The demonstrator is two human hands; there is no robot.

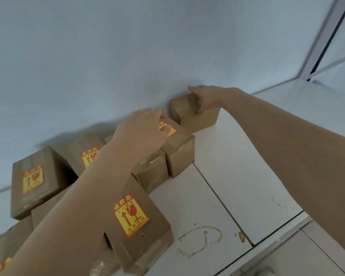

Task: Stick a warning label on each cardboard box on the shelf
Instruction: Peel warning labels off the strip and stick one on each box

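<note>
Several brown cardboard boxes stand on a white shelf against a pale wall. My left hand lies flat on a box, its fingers pressing a red-and-yellow warning label on the top. My right hand grips the top of the far box, which shows no label. Labels are visible on a near box, a left box and a box behind my left arm.
A stained ring marks the shelf near its front edge. A seam runs across the shelf board. A grey metal upright stands at the right. Tiled floor shows below the shelf front.
</note>
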